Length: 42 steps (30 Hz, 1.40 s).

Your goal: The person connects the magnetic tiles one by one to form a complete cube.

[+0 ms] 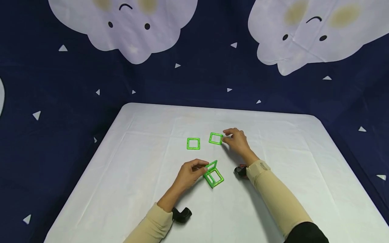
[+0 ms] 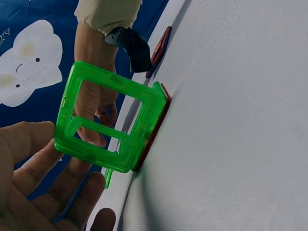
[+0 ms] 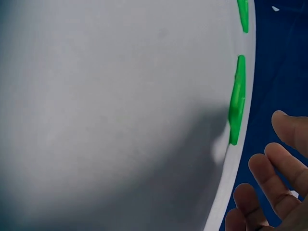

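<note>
My left hand (image 1: 189, 175) pinches a small group of joined green square magnetic tiles (image 1: 218, 183), where upright tiles stand on one lying on the table. In the left wrist view, the fingertips (image 2: 45, 130) touch the outer edge of an upright tile (image 2: 96, 156); a red layer (image 2: 153, 137) shows beneath the bottom tile. Farther back, my right hand (image 1: 238, 141) is beside a flat green tile (image 1: 215, 143), its fingers loosely bent. The right wrist view shows a gap between those fingers and that tile (image 3: 237, 103). Another flat green tile (image 1: 193, 138) lies to its left.
A red piece (image 1: 242, 165) lies by the right wrist, partly hidden by a black wrist camera (image 1: 240, 172). The white table (image 1: 146, 135) ends at a dark blue curtain (image 1: 200, 84) with clouds and triangles. Another black camera (image 1: 182, 216) hangs at the left wrist.
</note>
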Available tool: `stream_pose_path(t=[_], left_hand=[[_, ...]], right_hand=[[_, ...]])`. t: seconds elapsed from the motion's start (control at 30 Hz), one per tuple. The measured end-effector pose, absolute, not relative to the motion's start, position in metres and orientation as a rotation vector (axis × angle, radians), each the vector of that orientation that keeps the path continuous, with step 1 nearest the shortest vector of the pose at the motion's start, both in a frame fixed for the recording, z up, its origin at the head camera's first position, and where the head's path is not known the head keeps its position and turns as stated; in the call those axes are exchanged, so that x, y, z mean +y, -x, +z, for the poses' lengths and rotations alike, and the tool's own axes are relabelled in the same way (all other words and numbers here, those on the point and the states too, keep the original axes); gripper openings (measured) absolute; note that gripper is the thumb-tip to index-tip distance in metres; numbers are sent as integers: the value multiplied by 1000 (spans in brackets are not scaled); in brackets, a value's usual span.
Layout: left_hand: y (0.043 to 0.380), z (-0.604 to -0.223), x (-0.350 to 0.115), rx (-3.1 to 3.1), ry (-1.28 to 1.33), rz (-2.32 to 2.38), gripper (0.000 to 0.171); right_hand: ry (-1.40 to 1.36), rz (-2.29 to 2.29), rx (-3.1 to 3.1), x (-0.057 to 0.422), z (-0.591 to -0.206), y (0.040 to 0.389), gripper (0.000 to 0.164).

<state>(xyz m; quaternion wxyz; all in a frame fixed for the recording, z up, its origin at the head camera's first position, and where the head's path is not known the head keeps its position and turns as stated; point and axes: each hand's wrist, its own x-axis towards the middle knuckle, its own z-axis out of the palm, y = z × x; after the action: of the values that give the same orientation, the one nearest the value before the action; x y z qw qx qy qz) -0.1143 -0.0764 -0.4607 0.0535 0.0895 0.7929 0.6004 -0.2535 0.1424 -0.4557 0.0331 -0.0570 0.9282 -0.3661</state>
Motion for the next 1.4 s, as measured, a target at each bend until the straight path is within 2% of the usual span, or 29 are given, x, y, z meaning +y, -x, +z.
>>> stream_pose_path(t=[0.27, 0.4, 0.67, 1.4], left_hand=[[99, -428, -76, 2400, -255, 1821, 23], [96, -423, -76, 2401, -252, 1830, 23], [108, -462, -76, 2402, -234, 1854, 22], [105, -464, -80, 2417, -214, 1844, 22]], right_hand=[[215, -1047, 2908, 139, -462, 265, 38], [205, -1009, 2924, 136, -463, 270, 37], [171, -903, 2939, 131, -463, 279, 36], [210, -832, 2965, 126, -468, 288, 24]])
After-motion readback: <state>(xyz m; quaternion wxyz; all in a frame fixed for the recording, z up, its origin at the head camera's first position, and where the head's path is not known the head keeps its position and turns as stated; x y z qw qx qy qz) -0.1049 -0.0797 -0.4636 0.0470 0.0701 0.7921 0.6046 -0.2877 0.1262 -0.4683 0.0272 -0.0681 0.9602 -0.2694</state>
